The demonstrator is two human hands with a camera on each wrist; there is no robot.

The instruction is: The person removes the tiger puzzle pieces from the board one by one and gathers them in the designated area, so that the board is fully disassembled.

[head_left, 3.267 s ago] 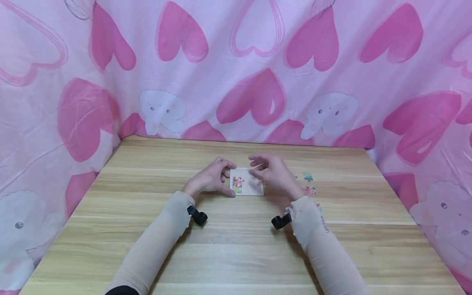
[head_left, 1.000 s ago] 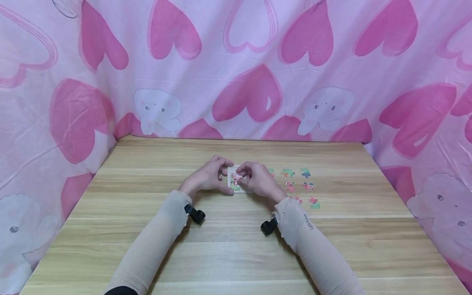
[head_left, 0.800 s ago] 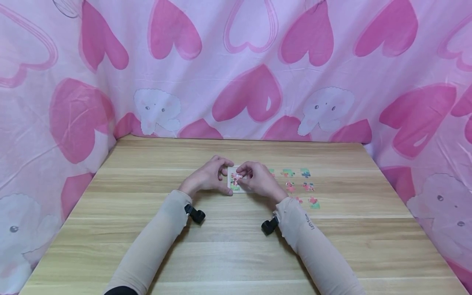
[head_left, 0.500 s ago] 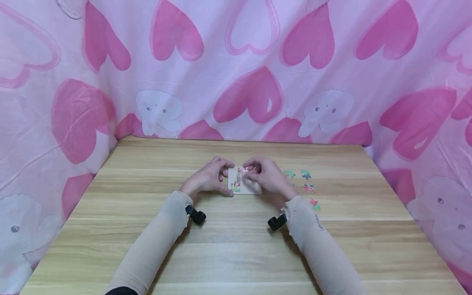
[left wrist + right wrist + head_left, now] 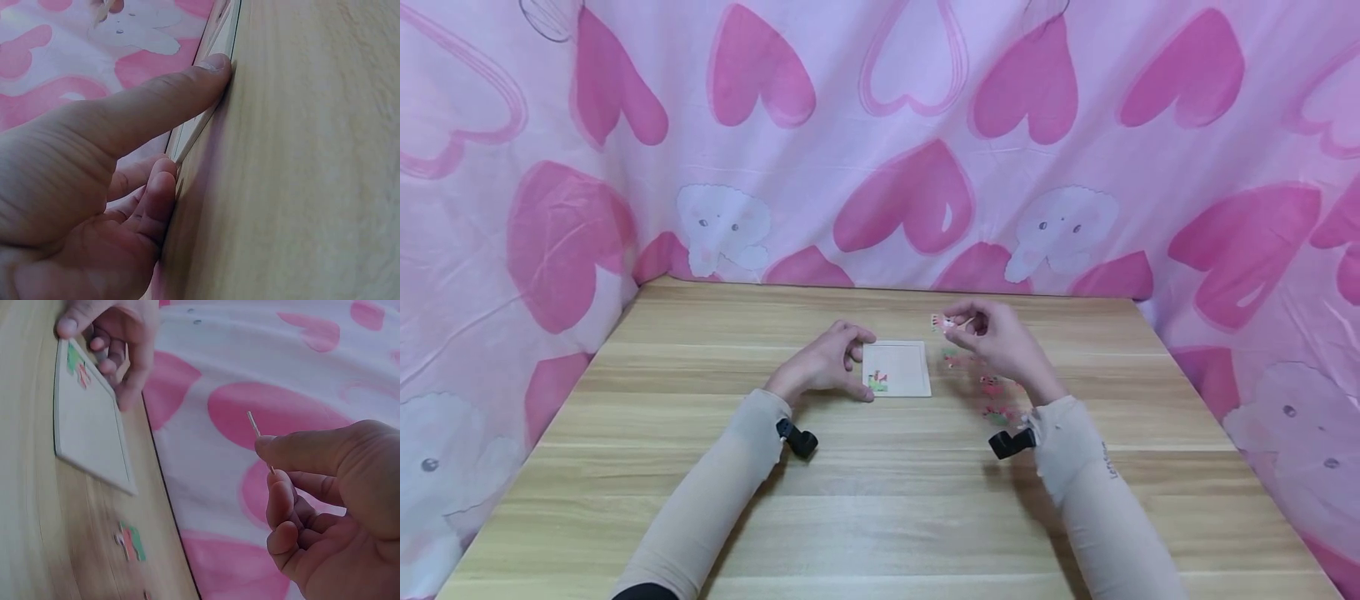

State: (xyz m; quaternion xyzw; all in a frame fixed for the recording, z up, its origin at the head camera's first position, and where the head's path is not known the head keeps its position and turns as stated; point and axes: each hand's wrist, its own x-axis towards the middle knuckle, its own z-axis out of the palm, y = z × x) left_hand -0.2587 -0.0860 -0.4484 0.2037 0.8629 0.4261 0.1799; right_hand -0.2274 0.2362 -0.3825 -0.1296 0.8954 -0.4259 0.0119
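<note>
A square white puzzle tray lies on the table, with one green-and-red piece in its near-left corner. My left hand grips the tray's left side, thumb at the near corner and fingers at the far one; the left wrist view shows the thumb on the rim. Raised beyond the tray's right side, my right hand pinches a pink-and-white jigsaw piece between thumb and fingers. In the right wrist view that piece appears edge-on.
Several loose jigsaw pieces lie right of the tray, partly hidden beneath my right hand and forearm. One green-and-red piece shows in the right wrist view. A pink heart-patterned curtain stands behind the wooden table.
My right hand has lifted the pink-and-white piece out of the tray's left side and carried it up and right, over the loose pieces. The left hand keeps its grip on the tray.
</note>
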